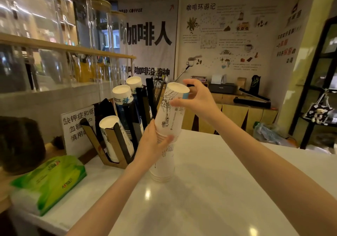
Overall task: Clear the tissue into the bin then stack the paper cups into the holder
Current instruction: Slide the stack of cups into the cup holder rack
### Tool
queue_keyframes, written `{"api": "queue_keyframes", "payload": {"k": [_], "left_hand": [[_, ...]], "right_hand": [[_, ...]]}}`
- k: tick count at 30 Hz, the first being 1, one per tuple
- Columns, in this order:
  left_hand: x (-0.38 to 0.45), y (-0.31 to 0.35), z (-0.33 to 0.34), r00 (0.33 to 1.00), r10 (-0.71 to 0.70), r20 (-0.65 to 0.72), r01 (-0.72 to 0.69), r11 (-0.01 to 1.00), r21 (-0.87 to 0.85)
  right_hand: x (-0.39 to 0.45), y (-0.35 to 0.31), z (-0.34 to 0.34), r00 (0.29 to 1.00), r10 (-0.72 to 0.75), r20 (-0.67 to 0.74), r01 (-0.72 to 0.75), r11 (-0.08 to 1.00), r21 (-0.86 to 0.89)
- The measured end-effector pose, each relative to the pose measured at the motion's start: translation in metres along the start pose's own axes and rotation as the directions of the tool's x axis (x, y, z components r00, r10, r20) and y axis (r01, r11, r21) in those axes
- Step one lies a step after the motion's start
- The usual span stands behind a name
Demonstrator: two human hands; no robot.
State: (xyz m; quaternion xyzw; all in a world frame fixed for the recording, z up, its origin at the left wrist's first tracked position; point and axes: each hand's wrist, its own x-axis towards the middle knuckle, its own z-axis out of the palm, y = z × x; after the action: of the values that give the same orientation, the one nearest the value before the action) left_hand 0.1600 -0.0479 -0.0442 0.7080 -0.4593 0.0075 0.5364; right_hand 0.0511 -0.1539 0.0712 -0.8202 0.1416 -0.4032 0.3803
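Left hand (155,142) wrapped around mid-stack of upturned paper cups (166,132) on white counter (209,190), right hand (197,97) pinching the top cup's base, cup holder (116,126) just left, partly hidden, wall text blurred.

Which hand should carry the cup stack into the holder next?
Left. The left hand grips the cup stack mid-height, nearest the holder; the right hand only pinches the top.

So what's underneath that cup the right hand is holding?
A stack of white cups standing upside down on the counter, steadied by the left hand. That hand covers the joint.
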Motion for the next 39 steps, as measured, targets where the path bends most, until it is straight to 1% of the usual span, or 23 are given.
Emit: {"api": "queue_keyframes", "payload": {"k": [7,13,18,21,23,27,31,33,34,35,37,39], "left_hand": [[-0.013,-0.028,0.0,0.994,-0.098,0.057,0.1,0.994,-0.033],[-0.027,-0.044,0.008,0.976,-0.199,0.092,0.196,0.98,0.032],[-0.039,-0.056,0.01,0.959,-0.256,0.119,0.257,0.966,0.009],[-0.048,-0.061,0.012,0.951,-0.278,0.134,0.281,0.96,-0.006],[-0.051,-0.064,0.012,0.949,-0.285,0.138,0.291,0.956,-0.024],[-0.051,-0.066,0.013,0.947,-0.292,0.135,0.297,0.955,-0.018],[-0.049,-0.065,0.011,0.942,-0.306,0.139,0.313,0.949,-0.032],[-0.05,-0.065,0.011,0.936,-0.318,0.154,0.327,0.944,-0.036],[-0.051,-0.065,0.01,0.932,-0.325,0.161,0.336,0.941,-0.042],[-0.051,-0.065,0.01,0.929,-0.33,0.167,0.342,0.938,-0.049],[-0.051,-0.064,0.009,0.925,-0.337,0.177,0.353,0.934,-0.064],[-0.051,-0.064,0.008,0.92,-0.344,0.189,0.363,0.928,-0.081]], "right_hand": [[-0.002,0.022,0.028,0.996,0.057,0.066,-0.054,0.998,-0.039],[-0.014,0.041,0.043,0.984,0.134,0.114,-0.129,0.99,-0.051],[-0.023,0.049,0.055,0.974,0.187,0.131,-0.176,0.981,-0.087],[-0.033,0.058,0.066,0.965,0.224,0.136,-0.214,0.973,-0.084],[-0.036,0.062,0.072,0.965,0.226,0.132,-0.22,0.974,-0.059],[-0.033,0.065,0.073,0.968,0.214,0.133,-0.207,0.976,-0.066],[-0.029,0.066,0.073,0.96,0.234,0.156,-0.228,0.972,-0.058],[-0.03,0.069,0.072,0.929,0.299,0.217,-0.303,0.953,-0.016],[-0.031,0.072,0.072,0.896,0.36,0.262,-0.384,0.922,0.045],[-0.033,0.077,0.071,0.846,0.434,0.309,-0.489,0.863,0.127],[-0.041,0.09,0.072,0.723,0.574,0.384,-0.681,0.687,0.255],[-0.052,0.106,0.074,0.624,0.662,0.415,-0.779,0.569,0.263]]}}
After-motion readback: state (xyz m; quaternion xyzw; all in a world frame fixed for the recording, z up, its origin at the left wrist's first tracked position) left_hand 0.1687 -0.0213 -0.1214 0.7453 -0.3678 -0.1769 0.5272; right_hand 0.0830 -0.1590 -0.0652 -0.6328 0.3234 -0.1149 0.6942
